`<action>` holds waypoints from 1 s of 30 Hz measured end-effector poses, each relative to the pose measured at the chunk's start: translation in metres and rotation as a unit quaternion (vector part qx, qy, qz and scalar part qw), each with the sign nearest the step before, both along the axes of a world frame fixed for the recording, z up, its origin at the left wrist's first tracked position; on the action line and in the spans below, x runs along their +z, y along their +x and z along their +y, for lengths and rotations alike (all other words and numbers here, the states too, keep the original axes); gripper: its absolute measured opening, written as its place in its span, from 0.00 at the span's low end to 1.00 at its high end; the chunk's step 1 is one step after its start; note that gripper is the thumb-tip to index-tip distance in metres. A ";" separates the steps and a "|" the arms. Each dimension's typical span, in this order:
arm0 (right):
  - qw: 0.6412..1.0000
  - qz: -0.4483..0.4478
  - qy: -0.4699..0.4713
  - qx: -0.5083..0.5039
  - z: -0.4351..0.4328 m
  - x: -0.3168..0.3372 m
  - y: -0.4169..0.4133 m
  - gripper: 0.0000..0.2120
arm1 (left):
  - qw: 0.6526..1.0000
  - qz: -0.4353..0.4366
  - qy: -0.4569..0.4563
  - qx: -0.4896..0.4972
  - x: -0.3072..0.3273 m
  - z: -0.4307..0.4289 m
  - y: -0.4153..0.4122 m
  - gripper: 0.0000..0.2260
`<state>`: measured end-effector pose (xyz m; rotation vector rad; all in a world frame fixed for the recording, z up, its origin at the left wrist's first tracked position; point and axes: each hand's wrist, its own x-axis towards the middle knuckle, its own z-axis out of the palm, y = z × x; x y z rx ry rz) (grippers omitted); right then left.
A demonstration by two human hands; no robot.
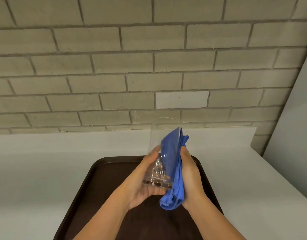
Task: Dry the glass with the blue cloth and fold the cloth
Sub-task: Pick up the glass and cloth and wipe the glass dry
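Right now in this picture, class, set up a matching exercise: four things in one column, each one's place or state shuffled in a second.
Things:
1. glass
2. blue cloth
3. tray
4. countertop

Places or states:
A. lies under the tray
B. pressed against the glass by the right hand
C. dark brown, below both hands
D. clear, held by the left hand

Pairs: 1-D, 2-B, 3-C, 4-A
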<state>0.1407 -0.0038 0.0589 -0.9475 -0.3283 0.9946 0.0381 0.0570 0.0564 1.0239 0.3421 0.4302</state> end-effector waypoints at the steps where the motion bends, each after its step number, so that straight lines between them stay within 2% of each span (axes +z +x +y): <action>1: 1.000 0.019 0.000 0.000 0.000 -0.002 0.002 0.16 | 0.999 0.032 0.019 0.006 0.003 -0.001 0.001 0.19; 5: 0.998 0.049 0.017 0.018 -0.001 -0.003 0.014 0.20 | 0.976 0.163 0.100 0.105 0.020 -0.002 0.012 0.32; 9: 1.000 0.001 -0.010 -0.022 0.007 0.000 0.017 0.20 | 0.907 0.251 0.235 0.242 0.032 -0.003 0.021 0.23; 12: 0.997 -0.056 -0.019 -0.050 0.011 0.007 0.015 0.18 | 0.854 0.244 0.348 0.300 0.032 -0.009 0.020 0.14; 14: 0.993 -0.108 -0.004 -0.051 0.010 0.013 0.014 0.18 | 0.841 0.233 0.383 0.303 0.028 -0.018 0.020 0.16; 15: 0.988 -0.148 0.010 -0.048 0.009 0.017 0.013 0.17 | 0.847 0.231 0.378 0.295 0.026 -0.022 0.020 0.20; 17: 0.971 -0.232 0.036 -0.050 0.006 0.023 0.011 0.15 | 0.866 0.222 0.350 0.279 0.022 -0.029 0.022 0.43; 18: 0.962 -0.265 0.048 -0.049 0.005 0.025 0.011 0.14 | 0.880 0.205 0.320 0.284 0.021 -0.030 0.023 0.51; 19: 0.955 -0.288 0.060 -0.043 0.002 0.028 0.010 0.15 | 0.891 0.179 0.296 0.293 0.024 -0.033 0.022 0.53; 23: 0.939 -0.334 0.085 -0.003 -0.010 0.037 0.006 0.19 | 0.931 0.083 0.208 0.288 0.030 -0.039 0.017 0.42; 26: 0.917 -0.385 0.100 0.013 -0.021 0.036 0.005 0.18 | 0.959 0.053 0.122 0.250 0.024 -0.040 0.014 0.37; 28: 0.892 -0.441 0.103 0.015 -0.031 0.031 0.000 0.17 | 0.974 0.034 0.055 0.216 0.022 -0.042 0.013 0.37; 30: 0.845 -0.526 0.091 0.005 -0.043 0.017 -0.007 0.18 | 0.986 -0.006 -0.019 0.166 0.017 -0.041 0.009 0.29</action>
